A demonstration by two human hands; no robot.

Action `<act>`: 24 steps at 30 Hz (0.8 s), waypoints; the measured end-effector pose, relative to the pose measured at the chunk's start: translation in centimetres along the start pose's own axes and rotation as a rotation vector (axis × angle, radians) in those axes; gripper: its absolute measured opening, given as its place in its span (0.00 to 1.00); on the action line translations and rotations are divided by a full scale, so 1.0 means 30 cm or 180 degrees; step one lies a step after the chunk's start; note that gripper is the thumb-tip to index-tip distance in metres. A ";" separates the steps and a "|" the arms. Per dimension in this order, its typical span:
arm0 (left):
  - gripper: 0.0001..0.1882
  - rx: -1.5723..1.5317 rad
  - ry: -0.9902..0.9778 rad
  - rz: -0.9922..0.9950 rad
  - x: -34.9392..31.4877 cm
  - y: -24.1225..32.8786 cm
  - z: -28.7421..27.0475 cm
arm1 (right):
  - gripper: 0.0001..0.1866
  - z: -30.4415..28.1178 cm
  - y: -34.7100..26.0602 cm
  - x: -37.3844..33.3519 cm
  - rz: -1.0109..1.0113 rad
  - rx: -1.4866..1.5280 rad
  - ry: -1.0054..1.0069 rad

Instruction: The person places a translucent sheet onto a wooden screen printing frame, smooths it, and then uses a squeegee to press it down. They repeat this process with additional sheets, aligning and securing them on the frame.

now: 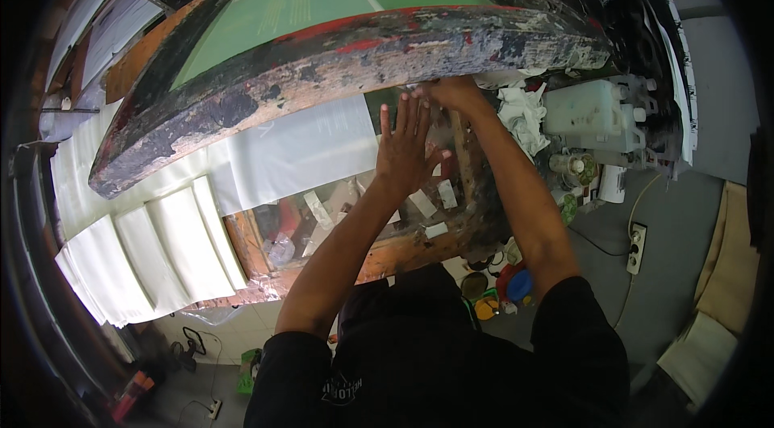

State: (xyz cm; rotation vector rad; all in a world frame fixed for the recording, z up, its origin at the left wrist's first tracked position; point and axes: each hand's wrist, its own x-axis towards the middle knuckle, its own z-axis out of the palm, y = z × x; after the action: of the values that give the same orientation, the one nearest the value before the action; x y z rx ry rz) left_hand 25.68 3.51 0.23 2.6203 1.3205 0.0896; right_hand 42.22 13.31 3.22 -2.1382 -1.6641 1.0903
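A big screen-printing frame (322,73) with green mesh and a paint-crusted wooden edge is raised and tilted above the glass printing table (322,218). My left hand (407,146) lies flat, fingers spread, on the table surface below the frame. My right hand (451,93) reaches up to the frame's lower edge; its fingers are hidden under the wood, so its grip is unclear. A white sheet (298,150) lies on the table under the frame.
White sheets (153,255) overlap in a row along the left. White plastic canisters (592,110), rags (520,114) and small jars (574,168) crowd the right of the table. A power strip (636,247) and cable lie on the grey floor. Paint pots (500,291) sit below.
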 end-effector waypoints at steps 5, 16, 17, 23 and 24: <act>0.52 -0.0099 -0.0058 -0.0265 -0.010 0.020 0.016 | 0.34 0.047 0.016 0.003 -0.0126 -0.0276 0.0330; 0.52 0.0230 -0.0403 -0.0305 0.008 0.045 -0.041 | 0.44 0.006 -0.064 0.019 -0.0217 -0.1038 -0.0307; 0.52 0.0250 -0.0388 -0.0314 0.004 0.041 -0.041 | 0.43 0.012 -0.072 0.022 -0.0291 -0.1129 -0.0267; 0.53 0.0222 -0.0375 -0.0288 0.013 0.053 -0.052 | 0.42 0.008 -0.055 0.041 -0.0485 -0.1308 -0.0157; 0.53 0.0229 -0.0403 -0.0292 0.013 0.051 -0.057 | 0.42 0.016 -0.047 0.035 -0.0563 -0.1320 -0.0137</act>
State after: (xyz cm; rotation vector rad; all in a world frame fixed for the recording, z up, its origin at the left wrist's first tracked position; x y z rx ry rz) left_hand 26.86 3.19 2.21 2.5705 1.4220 -0.1378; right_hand 40.96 14.59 3.26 -2.1478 -2.2117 0.8000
